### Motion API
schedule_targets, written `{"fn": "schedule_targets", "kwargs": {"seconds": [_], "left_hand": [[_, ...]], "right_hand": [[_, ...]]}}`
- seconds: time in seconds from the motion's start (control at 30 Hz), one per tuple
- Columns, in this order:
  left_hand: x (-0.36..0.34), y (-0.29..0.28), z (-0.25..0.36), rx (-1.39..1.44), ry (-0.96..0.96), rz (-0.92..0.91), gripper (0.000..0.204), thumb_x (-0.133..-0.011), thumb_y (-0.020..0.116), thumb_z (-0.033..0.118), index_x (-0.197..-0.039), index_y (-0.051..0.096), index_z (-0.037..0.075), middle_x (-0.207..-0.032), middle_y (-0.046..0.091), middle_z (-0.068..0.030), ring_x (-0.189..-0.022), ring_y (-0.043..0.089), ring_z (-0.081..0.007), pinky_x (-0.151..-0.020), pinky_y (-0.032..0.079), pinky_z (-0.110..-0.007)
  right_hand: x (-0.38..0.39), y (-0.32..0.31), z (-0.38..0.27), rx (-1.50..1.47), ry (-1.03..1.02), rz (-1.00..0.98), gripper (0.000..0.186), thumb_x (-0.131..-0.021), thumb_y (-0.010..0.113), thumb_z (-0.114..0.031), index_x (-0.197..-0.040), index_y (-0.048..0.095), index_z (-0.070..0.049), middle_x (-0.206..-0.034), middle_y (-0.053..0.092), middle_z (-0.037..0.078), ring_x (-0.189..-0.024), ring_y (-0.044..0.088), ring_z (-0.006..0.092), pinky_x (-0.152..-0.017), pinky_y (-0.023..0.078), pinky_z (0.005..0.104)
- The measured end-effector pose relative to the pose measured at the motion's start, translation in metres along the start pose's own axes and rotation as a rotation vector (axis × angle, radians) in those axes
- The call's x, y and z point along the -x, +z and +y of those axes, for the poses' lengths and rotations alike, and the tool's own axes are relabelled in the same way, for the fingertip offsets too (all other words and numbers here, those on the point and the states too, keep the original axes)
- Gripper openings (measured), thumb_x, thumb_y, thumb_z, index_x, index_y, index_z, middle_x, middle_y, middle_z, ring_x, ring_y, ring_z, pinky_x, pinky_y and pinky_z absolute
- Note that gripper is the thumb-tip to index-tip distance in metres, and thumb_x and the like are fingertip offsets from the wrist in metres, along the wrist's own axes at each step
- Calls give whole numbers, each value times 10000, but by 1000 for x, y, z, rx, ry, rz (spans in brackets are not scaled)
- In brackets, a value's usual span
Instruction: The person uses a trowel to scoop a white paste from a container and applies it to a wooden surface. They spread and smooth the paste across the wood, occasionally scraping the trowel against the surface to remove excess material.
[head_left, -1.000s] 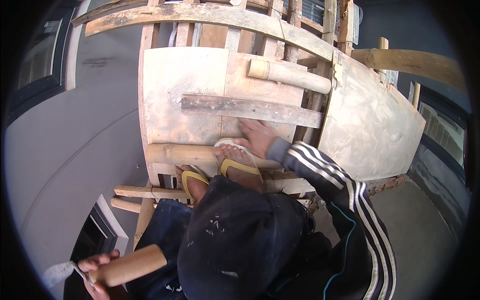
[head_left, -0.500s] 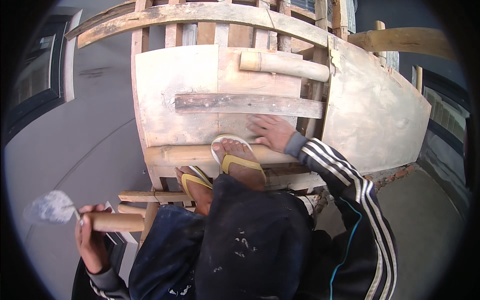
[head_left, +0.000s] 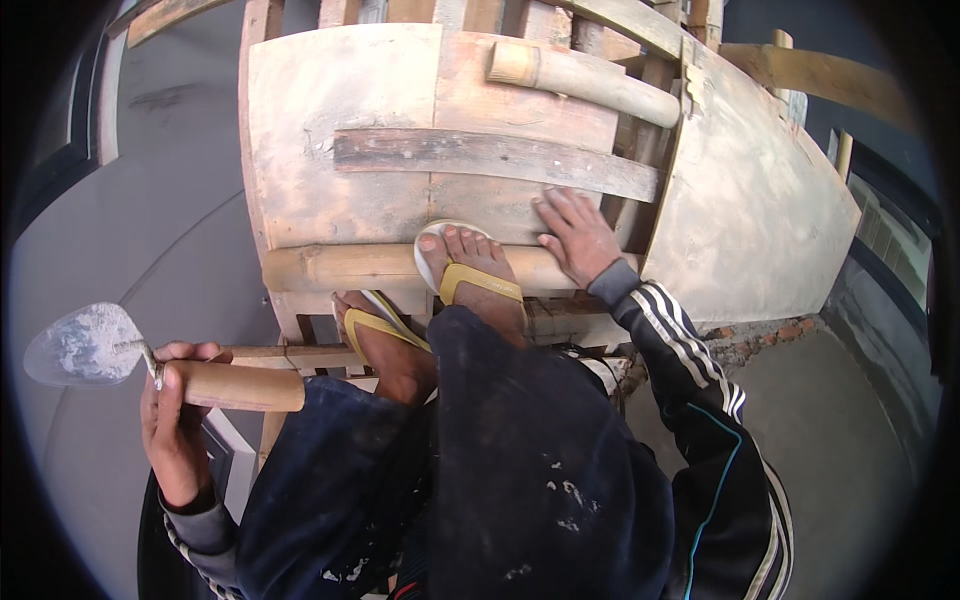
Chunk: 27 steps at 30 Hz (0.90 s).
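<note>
My left hand [head_left: 177, 435] grips a trowel [head_left: 85, 345] near the blade end of its thick wooden handle. Pale plaster-like residue coats the rounded blade, which points left. My right hand [head_left: 578, 238] lies flat with fingers stretched, its palm over a bamboo pole [head_left: 345, 268] and its fingertips on a plywood board [head_left: 345, 85]. My right foot [head_left: 480, 280], in a flip-flop with a yellow strap, rests on that pole. Lower and to the left, my left foot [head_left: 375, 350] wears the matching one.
A weathered plank [head_left: 480, 155] and a shorter bamboo piece [head_left: 590, 85] lie across the board. Another plywood sheet [head_left: 750, 200] leans to the right. A grey wall [head_left: 190, 200] stands at left; broken brick [head_left: 770, 340] edges the grey floor [head_left: 790, 430] far below at right.
My right hand has shifted right along the board and pole. The trowel in my left hand has risen slightly in view. The boards sit higher in the picture as the view tilts down.
</note>
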<state>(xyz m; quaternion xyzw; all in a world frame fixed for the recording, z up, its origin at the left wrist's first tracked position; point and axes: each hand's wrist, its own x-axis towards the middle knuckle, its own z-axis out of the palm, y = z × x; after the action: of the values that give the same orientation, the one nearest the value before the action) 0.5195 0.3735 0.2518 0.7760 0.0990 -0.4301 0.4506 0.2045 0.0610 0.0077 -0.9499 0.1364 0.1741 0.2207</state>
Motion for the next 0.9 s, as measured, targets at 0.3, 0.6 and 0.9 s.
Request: {"fn": "schedule_targets", "kwargs": {"seconds": [0.3,0.6,0.9], "left_hand": [[-10,3,-4,-50,-51,-28,366,-972,486,303,-1208,498,23,-1114,604,-145,-1088,587,-299,-953,419,-395],[-18,3,-3,-102,-45,-31,392,-968,498,317,-1200,507,1,-1122,608,-151,-1081,596,-295,-941,437,-387],[0,-4,-8,-89,-31,-4,330,-990,481,278,-1183,512,13,-1099,627,-142,-1051,606,-244,-883,492,-351]], "right_hand": [[24,-14,-3,-83,140,51,547,-933,530,-362,-1349,437,-21,-1393,426,202,-1317,386,366,-1088,329,439],[27,-2,13,-111,174,-15,594,-913,582,-304,-1390,386,-7,-1438,369,229,-1375,296,382,-1128,274,428],[8,-36,20,-90,-33,-221,276,-876,599,-188,-1117,613,-54,-1115,601,106,-1010,594,307,-818,517,405]]}}
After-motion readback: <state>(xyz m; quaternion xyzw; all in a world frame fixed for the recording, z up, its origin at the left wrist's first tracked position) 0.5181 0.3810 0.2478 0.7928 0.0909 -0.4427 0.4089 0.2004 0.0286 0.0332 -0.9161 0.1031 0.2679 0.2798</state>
